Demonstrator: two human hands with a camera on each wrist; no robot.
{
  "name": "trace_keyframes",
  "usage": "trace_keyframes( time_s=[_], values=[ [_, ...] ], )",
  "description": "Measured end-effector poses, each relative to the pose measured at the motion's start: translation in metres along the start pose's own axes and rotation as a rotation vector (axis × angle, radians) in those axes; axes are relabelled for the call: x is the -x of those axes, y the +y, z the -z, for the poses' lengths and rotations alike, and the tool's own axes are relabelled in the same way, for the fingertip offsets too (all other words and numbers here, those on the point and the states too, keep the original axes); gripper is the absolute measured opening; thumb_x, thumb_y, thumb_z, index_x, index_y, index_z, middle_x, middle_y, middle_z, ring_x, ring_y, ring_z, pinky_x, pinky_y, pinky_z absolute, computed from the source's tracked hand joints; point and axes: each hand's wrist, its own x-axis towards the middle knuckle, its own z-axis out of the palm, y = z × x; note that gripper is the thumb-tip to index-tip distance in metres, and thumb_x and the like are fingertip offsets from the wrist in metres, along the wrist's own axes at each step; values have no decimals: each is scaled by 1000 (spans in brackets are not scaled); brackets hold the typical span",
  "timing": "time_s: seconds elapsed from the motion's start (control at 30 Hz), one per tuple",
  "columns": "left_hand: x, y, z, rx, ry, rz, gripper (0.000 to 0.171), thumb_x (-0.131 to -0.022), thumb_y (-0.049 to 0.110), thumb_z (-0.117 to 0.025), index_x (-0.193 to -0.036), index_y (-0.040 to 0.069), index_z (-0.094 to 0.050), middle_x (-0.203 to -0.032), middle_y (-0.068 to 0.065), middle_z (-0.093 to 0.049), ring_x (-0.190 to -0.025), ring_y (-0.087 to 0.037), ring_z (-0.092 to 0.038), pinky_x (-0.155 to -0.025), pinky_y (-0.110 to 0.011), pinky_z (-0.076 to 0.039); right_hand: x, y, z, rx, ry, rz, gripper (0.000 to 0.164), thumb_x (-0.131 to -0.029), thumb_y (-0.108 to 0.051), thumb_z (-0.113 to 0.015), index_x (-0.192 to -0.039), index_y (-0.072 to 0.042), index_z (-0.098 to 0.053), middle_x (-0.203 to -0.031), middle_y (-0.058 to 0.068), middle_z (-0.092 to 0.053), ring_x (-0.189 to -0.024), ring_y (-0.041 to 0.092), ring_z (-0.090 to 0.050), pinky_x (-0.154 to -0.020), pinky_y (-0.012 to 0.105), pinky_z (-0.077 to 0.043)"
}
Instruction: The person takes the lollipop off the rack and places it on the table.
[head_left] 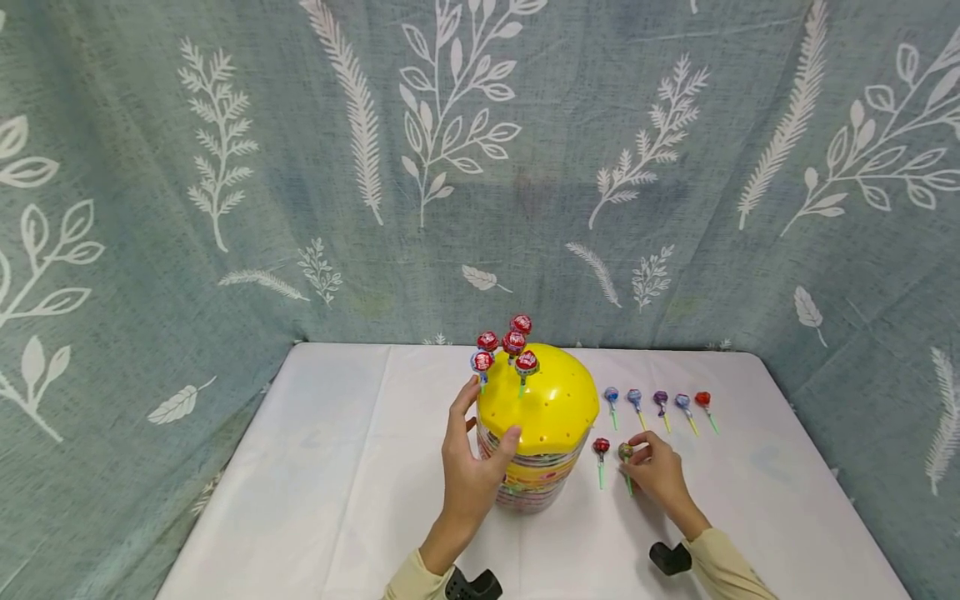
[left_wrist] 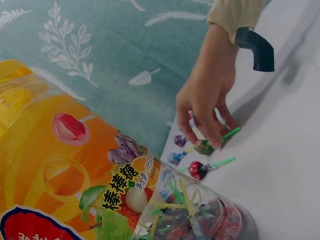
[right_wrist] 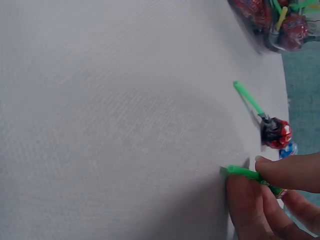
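Note:
A clear jar [head_left: 536, 492] with a domed yellow lid [head_left: 562, 400] stands upright on the table. My left hand [head_left: 472, 471] holds it from the left, thumb at the front of the lid rim and fingers along the side. Several red-wrapped lollipops [head_left: 527, 363] stick up from the lid's left part. To the right of the jar, my right hand [head_left: 660, 475] pinches a green-wrapped lollipop [head_left: 626, 452] low over the cloth; its green stick [right_wrist: 242, 172] shows between thumb and fingers in the right wrist view. Beside it lies a dark red lollipop [head_left: 601, 447] with a green stick.
Behind the right hand, several lollipops [head_left: 661, 400] in blue, purple and red wrappers lie in a row. More lollipops [left_wrist: 220, 220] fill the jar's end in the left wrist view. White cloth [head_left: 360, 467] covers the table, and a leaf-patterned curtain [head_left: 525, 208] hangs behind it.

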Motion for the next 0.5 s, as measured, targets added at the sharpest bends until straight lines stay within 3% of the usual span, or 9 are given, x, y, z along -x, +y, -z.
trace_keyframes(
  time_s=[0.5],
  values=[
    [1,2,1,16,9,-13,68,-83,23,-68,-142,20,-35,-146,1,-37,-130,-22,-39,-91,-54,-39,-1,-2,4,63,-4,3,41,-71,-4,-77,-104,0,-54,-73,8,-55,-53,16,-50,-46,27,-44]
  ],
)
